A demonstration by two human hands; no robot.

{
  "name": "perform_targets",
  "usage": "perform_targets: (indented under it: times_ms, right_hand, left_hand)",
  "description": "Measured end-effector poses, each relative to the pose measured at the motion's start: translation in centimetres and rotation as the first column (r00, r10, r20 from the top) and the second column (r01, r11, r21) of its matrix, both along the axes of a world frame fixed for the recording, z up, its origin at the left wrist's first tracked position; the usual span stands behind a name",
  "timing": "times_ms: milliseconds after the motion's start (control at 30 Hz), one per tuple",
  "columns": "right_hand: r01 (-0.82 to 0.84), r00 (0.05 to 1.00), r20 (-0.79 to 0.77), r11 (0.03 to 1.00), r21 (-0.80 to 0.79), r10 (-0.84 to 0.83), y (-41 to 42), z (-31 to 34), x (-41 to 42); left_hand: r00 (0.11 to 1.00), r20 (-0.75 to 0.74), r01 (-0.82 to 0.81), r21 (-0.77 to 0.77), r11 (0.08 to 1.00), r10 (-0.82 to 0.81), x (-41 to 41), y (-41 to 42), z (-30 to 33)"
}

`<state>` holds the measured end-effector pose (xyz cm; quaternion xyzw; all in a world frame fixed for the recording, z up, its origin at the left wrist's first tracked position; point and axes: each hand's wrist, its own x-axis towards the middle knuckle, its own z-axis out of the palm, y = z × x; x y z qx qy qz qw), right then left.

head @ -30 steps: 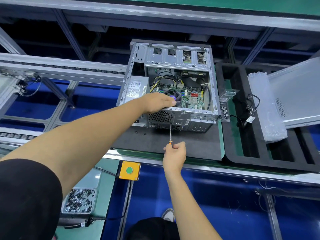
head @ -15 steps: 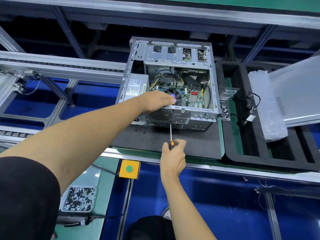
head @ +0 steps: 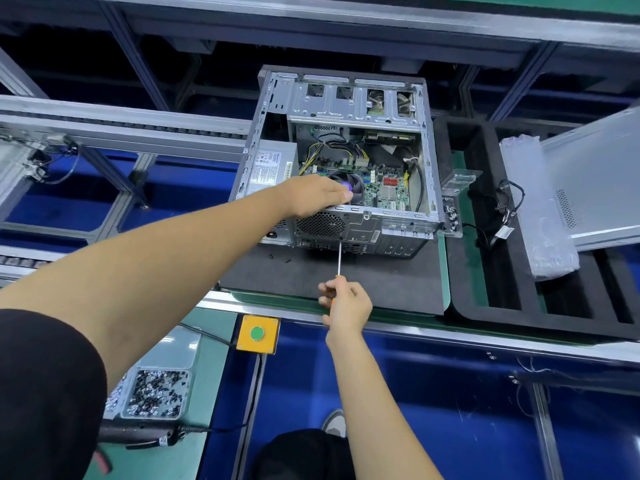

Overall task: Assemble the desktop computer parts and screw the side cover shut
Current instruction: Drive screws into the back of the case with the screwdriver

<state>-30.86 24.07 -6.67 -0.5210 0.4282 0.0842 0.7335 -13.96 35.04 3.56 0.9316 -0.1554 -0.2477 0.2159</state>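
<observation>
Dark grey foam mat (head: 381,285) on conveyor bench carries open silver metal computer case (head: 346,161), open side up, rear panel toward me. My left hand (head: 311,199) lies flat, fingers curled over case's near top edge beside black CPU fan (head: 349,185). My right hand (head: 346,306) closed round orange-handled screwdriver (head: 339,261); shaft runs straight away from me, tip touching rear panel below round fan grille (head: 320,224).

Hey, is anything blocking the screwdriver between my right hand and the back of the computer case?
Nothing visible does. The right hand holds the screwdriver, and its shaft runs clear over the dark mat to the rear panel of the computer case. Two small loose screws lie off to the left.
</observation>
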Motion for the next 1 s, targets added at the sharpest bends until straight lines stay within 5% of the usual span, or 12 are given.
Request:
perform_targets:
  times_ms: [133, 200, 267, 333, 367, 433, 500, 600, 700, 833, 933, 1000]
  right_hand:
    - [-0.117, 0.988, 0.011, 0.796, -0.594, 0.154, 0.7, -0.5, -0.4]
    - [-0.181, 0.963, -0.002, 0.646, -0.742, 0.268, 0.9, -1.2, -0.8]
    - [-0.169, 0.957, 0.034, 0.648, -0.742, 0.288, 0.9, -1.5, -0.7]
    - [-0.087, 0.982, 0.126, 0.933, -0.349, 0.139, 0.7, -1.8, -0.2]
    - [-0.027, 0.991, 0.13, 0.998, 0.052, 0.02, 0.6, -1.5, 0.0]
    - [0.063, 0.992, 0.042, 0.761, 0.646, -0.117, -0.3, -1.2, -0.1]
    - [0.059, 0.994, 0.023, 0.704, 0.708, -0.107, -0.5, -1.2, -0.2]
    - [0.042, 0.997, 0.038, 0.926, 0.374, -0.06, -0.2, -0.9, 0.0]
    - [0.044, 0.996, 0.074, 0.998, -0.041, -0.041, 0.3, -0.8, -0.2]
    - [-0.103, 0.99, 0.016, 0.779, -0.618, 0.144, 0.8, -1.2, -0.7]
    - [-0.119, 0.983, 0.009, 0.673, -0.73, 0.184, 1.0, -1.7, -0.5]
    - [-0.091, 0.981, 0.065, 0.726, -0.682, 0.184, 1.1, -1.9, -0.5]
  left_hand:
    - [1.0, 0.007, 0.006, -0.013, 1.0, -0.005, 0.0, 0.0, 0.0]
    - [1.0, 0.012, 0.0, -0.02, 1.0, 0.0, 0.1, 0.1, -0.2]
    - [1.0, 0.014, -0.008, -0.026, 1.0, 0.009, 0.2, 0.2, -0.4]
    - [1.0, 0.017, -0.011, -0.025, 1.0, 0.012, 0.2, 0.2, -0.5]
    - [1.0, 0.02, -0.007, -0.02, 1.0, 0.007, 0.3, 0.2, -0.4]
    - [1.0, 0.02, 0.016, -0.014, 1.0, -0.016, 0.3, 0.1, -0.5]
    - [0.999, 0.03, 0.022, -0.011, 1.0, -0.022, 0.3, 0.2, -0.5]
    - [0.999, 0.038, 0.015, -0.016, 1.0, -0.015, 0.3, 0.3, -0.6]
    - [0.999, 0.041, 0.019, -0.021, 1.0, -0.018, 0.3, 0.3, -0.5]
    - [0.998, 0.054, 0.026, -0.019, 0.999, -0.024, 0.3, 0.3, -0.5]
    - [0.998, 0.052, 0.035, -0.022, 0.999, -0.034, 0.3, 0.2, -0.5]
    - [0.998, 0.054, 0.032, -0.024, 0.999, -0.031, 0.3, 0.2, -0.5]
